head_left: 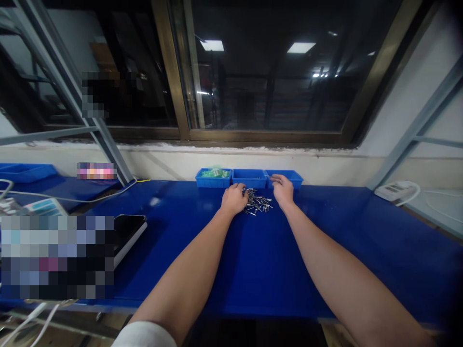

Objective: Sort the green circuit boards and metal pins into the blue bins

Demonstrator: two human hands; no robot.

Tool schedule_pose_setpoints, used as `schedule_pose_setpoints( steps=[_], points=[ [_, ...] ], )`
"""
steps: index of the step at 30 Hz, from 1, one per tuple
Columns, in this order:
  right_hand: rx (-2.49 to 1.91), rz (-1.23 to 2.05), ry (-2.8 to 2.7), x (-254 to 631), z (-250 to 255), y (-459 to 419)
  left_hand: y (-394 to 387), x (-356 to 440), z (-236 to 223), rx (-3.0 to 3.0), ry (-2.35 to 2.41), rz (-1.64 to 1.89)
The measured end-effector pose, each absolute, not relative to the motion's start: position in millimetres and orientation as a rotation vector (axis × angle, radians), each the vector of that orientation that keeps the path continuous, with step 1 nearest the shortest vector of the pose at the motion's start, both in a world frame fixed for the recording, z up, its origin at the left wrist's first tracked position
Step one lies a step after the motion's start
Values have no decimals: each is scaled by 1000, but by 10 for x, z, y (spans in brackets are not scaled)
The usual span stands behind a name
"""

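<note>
A loose pile of thin silver metal pieces that look like screws (pixel 258 203) lies on the blue table. My left hand (pixel 234 198) rests at the pile's left edge, its fingers curled down over the pieces; what is between the fingertips is hidden. Just right of the pile, my right hand (pixel 283 191) is raised in front of the right blue bin (pixel 295 179). Its fingers point left and pinch what looks like one thin silver screw (pixel 268 176). The middle blue bin (pixel 249 179) stands behind the pile.
A left blue bin (pixel 213 182) holds green-and-clear plastic packets (pixel 216 172). At the left lies a dark-screened device (pixel 130 229) beside a blurred-out area. A white object with a cable (pixel 394 191) sits far right. Grey metal posts (pixel 112 149) and a window back the table (pixel 173 231).
</note>
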State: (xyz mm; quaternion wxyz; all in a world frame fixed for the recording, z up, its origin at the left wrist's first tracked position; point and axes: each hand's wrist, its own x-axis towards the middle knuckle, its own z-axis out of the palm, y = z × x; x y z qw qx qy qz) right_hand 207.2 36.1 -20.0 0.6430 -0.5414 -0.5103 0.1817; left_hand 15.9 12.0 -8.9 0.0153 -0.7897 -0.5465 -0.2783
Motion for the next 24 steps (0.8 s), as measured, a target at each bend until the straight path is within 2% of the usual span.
schedule_pose_setpoints(
  steps=[9,18,24],
  points=[
    [-1489,16,-1448,1991,-193,251,129,151,-92,-2366,-1872,-833],
    [-1720,131,-1875,1835,-280,241,155,157,-163,-2504,-1823,-785],
    [-1626,141,-1974,1855,-277,256,196,141,-204,-2543,-1872,-699]
  ],
)
